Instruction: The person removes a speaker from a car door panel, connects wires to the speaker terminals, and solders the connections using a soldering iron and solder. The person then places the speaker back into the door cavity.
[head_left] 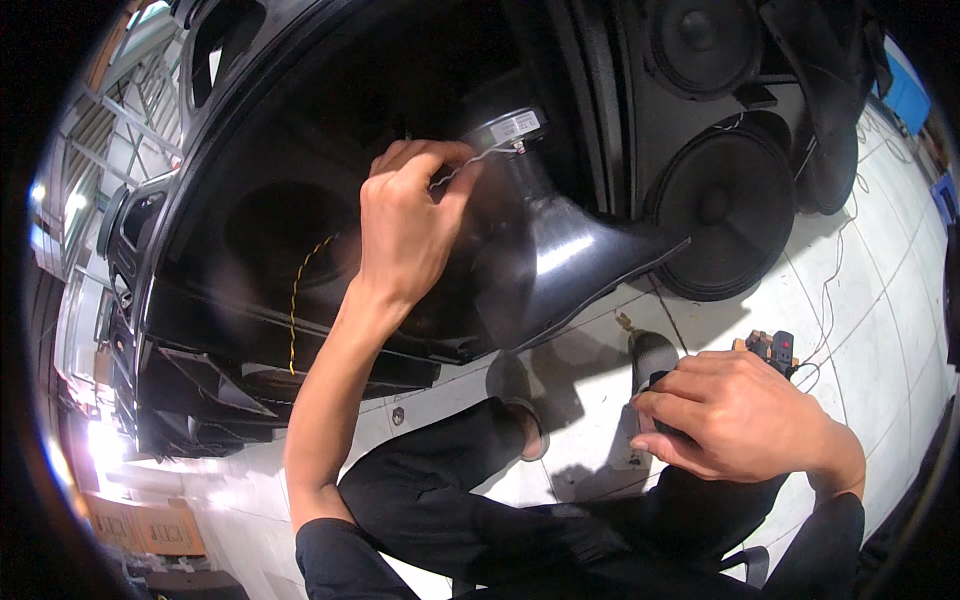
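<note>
My left hand [412,222] is closed, pinching a thin pale twisted wire [486,153] between thumb and fingers. The wire leads to a terminal on a round black driver [530,128] with a white label. That driver sits at the narrow end of a glossy black horn [580,250], in front of a large dark speaker cabinet [230,150]. Lower right, my right hand [735,415] curls over my knee, closed round a dark object [660,420] mostly hidden by the fingers; its kind does not show.
A yellow-and-black twisted wire [293,310] hangs from the cabinet. Round black speaker cones [722,210] stand at the right. Near my right hand lies a black power strip [782,350] with a cable across the white tiled floor [860,290]. Cardboard boxes [165,528] sit lower left.
</note>
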